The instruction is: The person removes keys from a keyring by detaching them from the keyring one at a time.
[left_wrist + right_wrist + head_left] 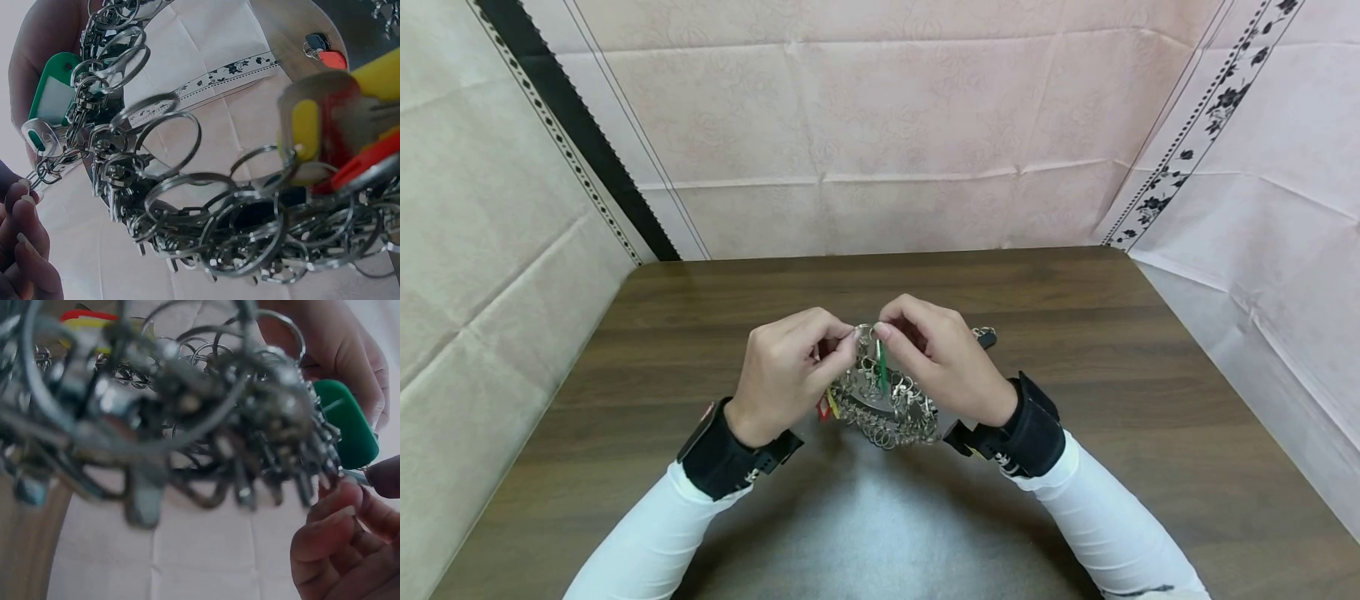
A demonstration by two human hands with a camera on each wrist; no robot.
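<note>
In the head view both hands meet fingertip to fingertip over a cluster of silver key rings with clasps (898,425). My left hand (797,367) pinches the cluster's upper end between thumb and finger. The right hand (947,358) pinches small metal parts just beside it, its other fingers curled. Under the right fingertips hangs a green key tag (882,367), linked to small metal loops. In the left wrist view the green tag (53,87) shows a pale label window. Yellow tags (306,128) and a red tag (369,162) lie among the rings.
A black key tag (987,339) lies beyond the right hand on the brown wooden table (880,533); the left wrist view shows a red-orange tag (333,59) beside it. Pale cloth (880,125) hangs behind the far table edge. Both wrists wear black straps.
</note>
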